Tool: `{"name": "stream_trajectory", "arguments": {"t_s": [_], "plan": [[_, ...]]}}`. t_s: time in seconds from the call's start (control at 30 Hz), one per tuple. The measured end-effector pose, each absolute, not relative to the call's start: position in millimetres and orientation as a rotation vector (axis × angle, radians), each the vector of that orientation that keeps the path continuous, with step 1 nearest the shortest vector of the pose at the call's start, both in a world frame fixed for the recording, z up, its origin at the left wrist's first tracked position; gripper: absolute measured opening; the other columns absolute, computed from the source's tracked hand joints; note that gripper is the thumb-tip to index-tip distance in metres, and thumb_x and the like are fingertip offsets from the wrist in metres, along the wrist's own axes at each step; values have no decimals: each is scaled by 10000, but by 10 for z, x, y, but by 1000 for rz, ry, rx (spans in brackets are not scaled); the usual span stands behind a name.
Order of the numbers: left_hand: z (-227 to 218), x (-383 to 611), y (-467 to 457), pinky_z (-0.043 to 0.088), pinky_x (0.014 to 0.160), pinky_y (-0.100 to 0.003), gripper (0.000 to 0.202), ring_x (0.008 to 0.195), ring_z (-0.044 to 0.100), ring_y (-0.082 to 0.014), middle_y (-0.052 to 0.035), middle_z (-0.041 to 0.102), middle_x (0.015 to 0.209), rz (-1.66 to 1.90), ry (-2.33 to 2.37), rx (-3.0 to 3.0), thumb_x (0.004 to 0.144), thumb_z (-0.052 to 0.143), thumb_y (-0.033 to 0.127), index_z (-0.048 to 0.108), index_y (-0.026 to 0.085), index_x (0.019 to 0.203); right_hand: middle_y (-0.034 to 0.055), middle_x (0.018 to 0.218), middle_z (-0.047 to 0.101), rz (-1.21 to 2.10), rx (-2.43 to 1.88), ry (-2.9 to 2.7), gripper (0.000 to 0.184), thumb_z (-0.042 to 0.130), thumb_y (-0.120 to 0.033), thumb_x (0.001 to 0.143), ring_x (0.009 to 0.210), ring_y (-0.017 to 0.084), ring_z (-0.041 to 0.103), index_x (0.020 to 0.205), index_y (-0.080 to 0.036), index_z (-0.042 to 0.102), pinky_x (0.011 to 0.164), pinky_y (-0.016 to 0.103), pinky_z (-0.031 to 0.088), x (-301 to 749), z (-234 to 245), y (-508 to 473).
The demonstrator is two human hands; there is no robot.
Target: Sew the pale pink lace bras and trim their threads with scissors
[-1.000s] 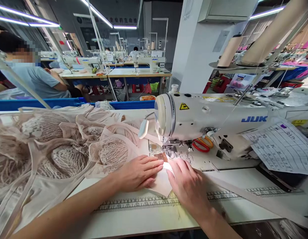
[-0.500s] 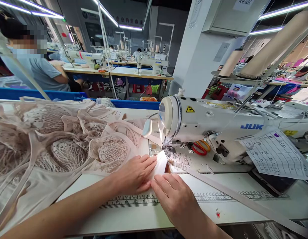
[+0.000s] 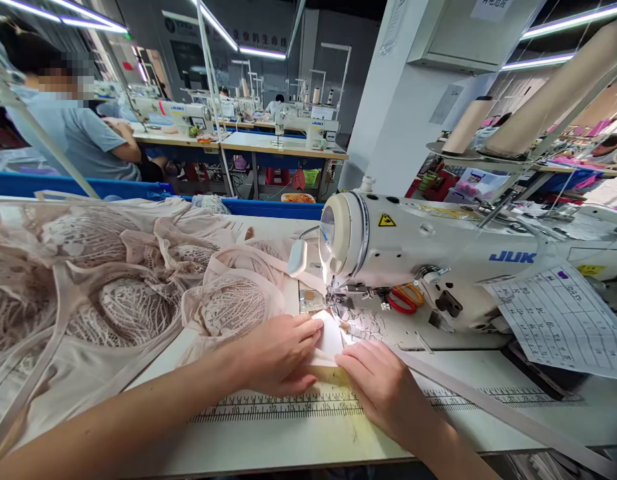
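Observation:
A pale piece of fabric (image 3: 330,337), brightly lit, lies in front of the sewing machine's needle and presser foot (image 3: 331,300). My left hand (image 3: 276,353) rests on its left side, fingers stretched out and thumb apart. At the fabric's right edge, my right hand (image 3: 383,383) is closed with curled fingers, pinching that edge; its fingertips are partly hidden. Beige lace bras (image 3: 138,303) are heaped to the left, and a strap of the nearest one (image 3: 233,303) runs up to the needle area. A light beige elastic band (image 3: 468,390) stretches from the machine toward the lower right.
Red-and-orange-handled scissors (image 3: 404,299) lie under the machine arm (image 3: 438,233). Thread scraps litter the bed. A handwritten paper sheet (image 3: 563,313) hangs at right above a dark phone-like object (image 3: 543,370). A ruler strip (image 3: 268,408) marks the table front. Another person (image 3: 83,137) sits at far left.
My right hand has moved to the right, away from my left hand, uncovering more of the fabric and the ruler between them. The left hand has barely moved and its thumb now shows.

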State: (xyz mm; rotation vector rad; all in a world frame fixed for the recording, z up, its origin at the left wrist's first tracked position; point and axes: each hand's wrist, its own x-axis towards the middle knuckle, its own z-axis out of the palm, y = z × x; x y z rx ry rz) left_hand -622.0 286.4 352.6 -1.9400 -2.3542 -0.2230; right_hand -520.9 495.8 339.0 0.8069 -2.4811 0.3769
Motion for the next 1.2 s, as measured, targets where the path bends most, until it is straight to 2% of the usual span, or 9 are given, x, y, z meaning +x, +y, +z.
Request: {"name": "stream_trajectory", "arguments": {"t_s": [0.13, 0.23, 0.33, 0.43, 0.67, 0.9, 1.07, 1.2], "plan": [[3433, -6067, 2997, 540, 722, -384, 373, 1040, 593, -304, -229, 609, 1241, -71, -2396, -1724, 892, 481, 242, 603, 6, 1154, 68, 904, 639, 442, 770, -2462, 285, 392, 22, 896, 812, 200, 573, 988, -164, 587, 722, 329, 467, -5199, 3379, 5068], [3365, -6004, 3069, 528, 855, -434, 415, 1128, 567, -338, -254, 607, 1237, -56, -2394, -1640, 876, 494, 221, 578, -31, 1194, 78, 979, 668, 423, 783, -2426, 288, 407, 22, 903, 869, 200, 608, 1033, -156, 592, 770, 337, 512, -5198, 3372, 5084], [3327, -6026, 3091, 485, 969, -461, 422, 1232, 521, -351, -252, 583, 1281, -106, -2395, -1628, 871, 499, 212, 554, -3, 1230, 86, 1021, 680, 404, 795, -2403, 297, 416, 18, 904, 903, 194, 630, 1063, -149, 603, 806, 339, 540, -5202, 3355, 5084], [3318, -6074, 3092, 501, 940, -456, 436, 1233, 532, -343, -239, 578, 1299, -124, -2426, -1620, 870, 494, 194, 519, 33, 1274, 91, 1025, 681, 394, 794, -2382, 340, 407, 45, 878, 920, 192, 641, 1081, -139, 608, 817, 336, 555, -5217, 3331, 5077], [3351, -6120, 3146, 534, 889, -435, 431, 1202, 552, -334, -230, 576, 1318, 5, -2429, -1615, 871, 447, 114, 502, 8, 1285, 102, 969, 678, 356, 786, -2359, 327, 404, 54, 883, 923, 195, 649, 1066, -123, 609, 835, 331, 570, -5260, 3306, 5029], [3349, -6143, 3173, 522, 915, -425, 439, 1241, 533, -328, -210, 569, 1342, 76, -2463, -1584, 870, 422, 115, 507, 34, 1293, 100, 952, 663, 417, 708, -2393, 359, 353, 69, 888, 910, 195, 632, 1029, -119, 624, 827, 346, 563, -5279, 3245, 4996], [3286, -6170, 3166, 521, 933, -445, 509, 1240, 536, -348, -236, 555, 1357, 38, -2445, -1587, 855, 450, 145, 474, -1, 1343, 102, 963, 674, 387, 686, -2354, 355, 363, 48, 891, 933, 200, 643, 1044, -115, 638, 849, 346, 571, -5273, 3206, 4996], [3248, -6193, 3162, 511, 958, -440, 508, 1229, 552, -332, -212, 580, 1340, 9, -2390, -1566, 854, 452, 168, 502, 32, 1341, 96, 937, 678, 374, 655, -2359, 363, 345, 36, 896, 899, 197, 653, 1009, -130, 647, 841, 351, 584, -5285, 3231, 4987]]}}
